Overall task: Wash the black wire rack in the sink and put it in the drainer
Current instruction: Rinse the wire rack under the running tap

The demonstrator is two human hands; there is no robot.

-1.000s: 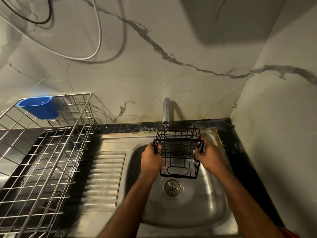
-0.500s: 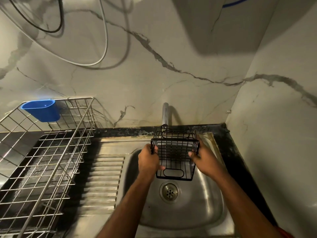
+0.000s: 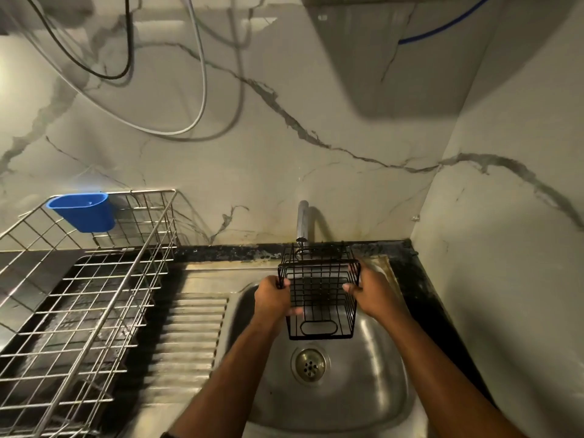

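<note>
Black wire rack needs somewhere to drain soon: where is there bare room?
Drainer floor is bare below its blue cup; so is the ribbed draining board beside it. Sink bowl is crowded by both hands and the rack.

A dark stone counter (image 3: 221,252) runs along the wall and holds a shiny steel sink (image 3: 373,390) with ridges on its left side, and a big silver wire drainer (image 3: 94,311) stands at the left.
</note>
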